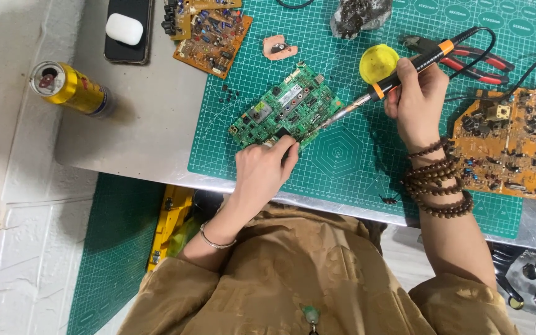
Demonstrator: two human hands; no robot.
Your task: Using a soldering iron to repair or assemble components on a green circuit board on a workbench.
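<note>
A green circuit board lies tilted on the green cutting mat. My left hand pinches the board's near edge with thumb and fingers. My right hand grips a black and orange soldering iron. Its metal tip rests at the board's right edge. A cable runs from the iron's handle toward the top right. Wooden bead bracelets circle my right wrist and a thin bangle my left.
Brown circuit boards lie at the right and top. A yellow round tin, red-handled pliers, a yellow can, a phone with a white earbud case and a grey lump are also on the table.
</note>
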